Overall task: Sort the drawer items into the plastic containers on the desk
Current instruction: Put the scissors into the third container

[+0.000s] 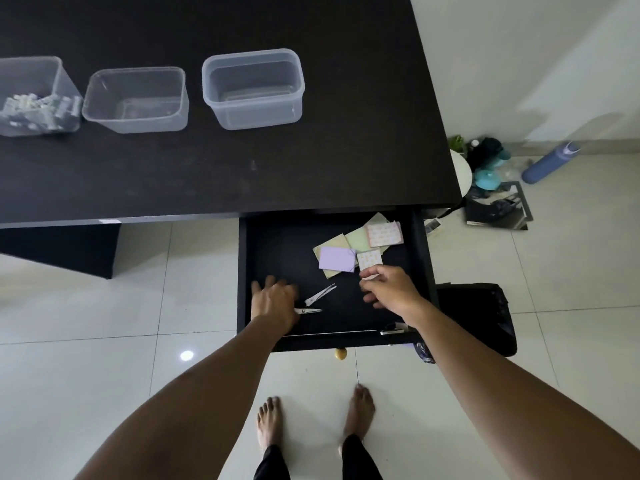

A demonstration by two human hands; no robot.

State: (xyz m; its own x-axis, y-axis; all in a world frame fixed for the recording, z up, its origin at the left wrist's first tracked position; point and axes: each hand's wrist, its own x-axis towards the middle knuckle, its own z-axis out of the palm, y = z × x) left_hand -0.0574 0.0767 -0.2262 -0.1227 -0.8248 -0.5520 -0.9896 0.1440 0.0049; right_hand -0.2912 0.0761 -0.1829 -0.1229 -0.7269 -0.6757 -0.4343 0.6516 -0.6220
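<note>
Head: right hand (391, 289) pinches small card (367, 276); left hand (275, 299) spread in drawer (277, 244).

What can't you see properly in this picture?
Head view:
- Left container: cut off by the picture's edge; white bits inside too blurry to name.
- Scissors: handles hidden under the left hand.
- Small pale card: mostly covered by the right hand.
</note>
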